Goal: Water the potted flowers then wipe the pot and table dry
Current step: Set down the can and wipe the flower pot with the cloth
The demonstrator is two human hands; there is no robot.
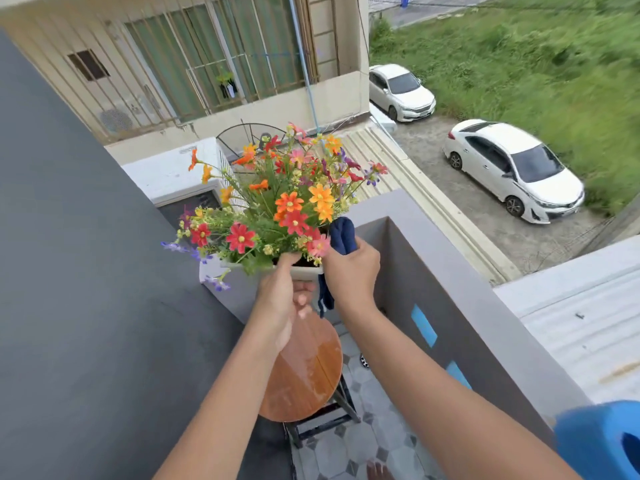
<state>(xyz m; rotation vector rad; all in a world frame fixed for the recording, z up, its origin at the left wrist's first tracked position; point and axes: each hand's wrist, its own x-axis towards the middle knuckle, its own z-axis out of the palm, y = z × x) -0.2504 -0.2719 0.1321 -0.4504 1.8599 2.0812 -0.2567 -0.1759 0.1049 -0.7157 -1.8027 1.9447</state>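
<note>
Left hand (277, 299) gripping pot (304, 271), possibly wet table (308, 368), balcony

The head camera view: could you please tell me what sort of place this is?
Most likely an upper-floor balcony of a home: a grey parapet wall, parked white cars on the ground far below, and a small round wooden table on tiled flooring.

A grey parapet wall (450, 271) bounds a narrow balcony with a floor (363, 445) of grey hexagonal tiles, and a dark grey wall (69, 271) rises on the left. Beyond stands a beige building (173, 64) with barred windows (221, 57). Below, two white cars (512, 171) sit parked on a concrete lane beside tall green grass (519, 64). A corrugated roof (588, 323) lies to the right. Daylight is soft and even.
</note>
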